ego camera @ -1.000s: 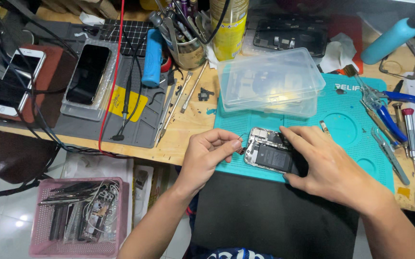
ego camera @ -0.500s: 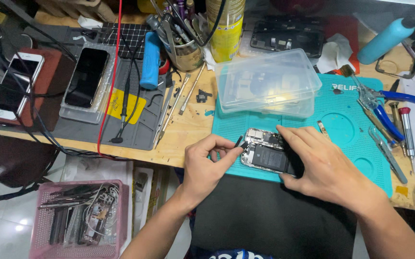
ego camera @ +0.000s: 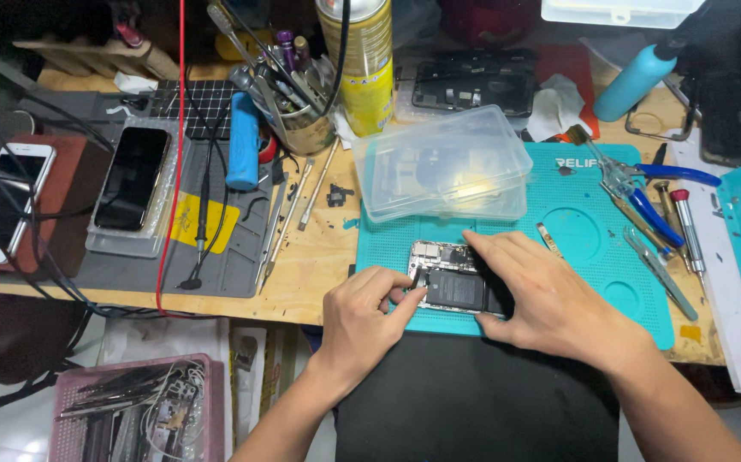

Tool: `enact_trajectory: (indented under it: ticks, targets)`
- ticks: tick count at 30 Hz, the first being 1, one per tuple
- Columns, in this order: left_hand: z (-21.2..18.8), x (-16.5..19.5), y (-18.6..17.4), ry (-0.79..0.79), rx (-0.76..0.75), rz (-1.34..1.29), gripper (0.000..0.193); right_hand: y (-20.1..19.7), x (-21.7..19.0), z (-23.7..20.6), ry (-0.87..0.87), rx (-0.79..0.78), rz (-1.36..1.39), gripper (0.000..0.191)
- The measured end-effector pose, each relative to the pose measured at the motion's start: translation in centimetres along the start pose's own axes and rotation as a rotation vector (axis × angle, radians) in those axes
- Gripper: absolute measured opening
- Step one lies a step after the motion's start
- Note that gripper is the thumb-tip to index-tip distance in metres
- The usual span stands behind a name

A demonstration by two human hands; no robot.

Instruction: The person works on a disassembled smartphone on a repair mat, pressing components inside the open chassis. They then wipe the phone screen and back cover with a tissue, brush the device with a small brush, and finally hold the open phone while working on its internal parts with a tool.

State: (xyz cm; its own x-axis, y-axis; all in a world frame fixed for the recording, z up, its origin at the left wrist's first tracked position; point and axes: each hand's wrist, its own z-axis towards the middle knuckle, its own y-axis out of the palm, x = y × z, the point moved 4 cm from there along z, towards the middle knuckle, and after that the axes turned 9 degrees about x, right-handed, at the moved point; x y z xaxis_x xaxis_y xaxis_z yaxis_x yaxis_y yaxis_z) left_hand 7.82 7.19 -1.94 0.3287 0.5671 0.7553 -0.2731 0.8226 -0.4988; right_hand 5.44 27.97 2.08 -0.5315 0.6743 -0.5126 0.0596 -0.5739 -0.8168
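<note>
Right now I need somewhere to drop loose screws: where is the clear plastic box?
In the head view the clear plastic box sits lid-on at the far left corner of the teal mat, just beyond the opened phone, right of the tool cup.

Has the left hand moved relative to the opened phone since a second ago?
Yes. The left hand shifted slightly right, its fingertips now against the opened phone's left edge on the teal mat.

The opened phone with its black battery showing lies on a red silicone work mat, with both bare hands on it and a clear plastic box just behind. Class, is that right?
Not quite: the silicone work mat is teal, not red, as the head view shows. The opened phone lies on it under the left hand and right hand, with the clear plastic box behind.
</note>
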Motion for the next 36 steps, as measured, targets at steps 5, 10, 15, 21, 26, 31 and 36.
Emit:
enact_trajectory:
  ticks: [5,10,15,21,26,31,36]
  targets:
    - [0.2,0.5,-0.4,0.015,-0.028,0.012,0.022,-0.2,0.4,-0.4,-0.005,0.000,0.033,0.089]
    - [0.3,-0.1,-0.8,-0.063,-0.074,-0.042,0.016,-0.1,0.8,-0.7,0.027,-0.019,0.052,0.087]
    - [0.1,-0.7,-1.0,-0.062,-0.097,-0.064,0.013,0.1,0.9,-0.8,0.016,-0.014,0.018,0.083]
    - [0.0,-0.7,-0.8,-0.065,-0.127,-0.033,0.021,0.1,1.1,-1.0,0.038,-0.036,-0.015,0.086]
    - [0.0,-0.4,-0.4,-0.030,-0.118,-0.001,0.022,0.2,1.1,-1.0,0.027,-0.038,-0.034,0.086]
    - [0.1,-0.3,-0.4,-0.055,-0.121,0.014,0.028,0.2,1.3,-1.0,0.034,-0.038,-0.018,0.086]
    - [0.3,0.0,-0.7,0.061,-0.060,-0.033,0.047,0.0,1.5,-1.0,0.044,-0.052,-0.028,0.088]
